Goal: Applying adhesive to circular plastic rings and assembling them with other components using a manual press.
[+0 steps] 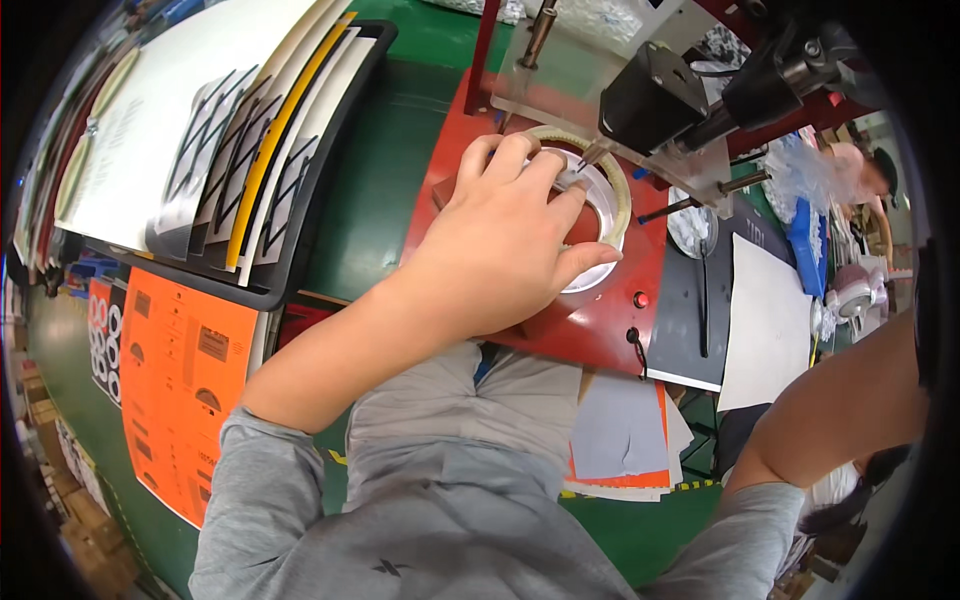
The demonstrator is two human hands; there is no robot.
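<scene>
My left hand (pixel 510 225) reaches over a white ring-shaped fixture (pixel 597 276) on the red base plate of a bench machine. Its fingers are spread and bent down over the ring, with the thumb stretched out toward the right rim. A small pale, shiny piece (pixel 571 176) shows beside the fingertips, under a thin metal tip of the machine (pixel 592 155); whether the fingers touch it is unclear. Around the far side of the ring runs a yellowish band (pixel 622 190). My right forearm (pixel 840 400) extends to the right edge, and the hand there is outside the picture.
A black tray (pixel 335 150) of upright sheets and cards stands at left. Orange printed sheets (pixel 185 370) hang below it. A clear plate and black motor block (pixel 655 100) overhang the ring. White paper (pixel 765 320) and a blue bin (pixel 806 240) lie right; another person is beyond.
</scene>
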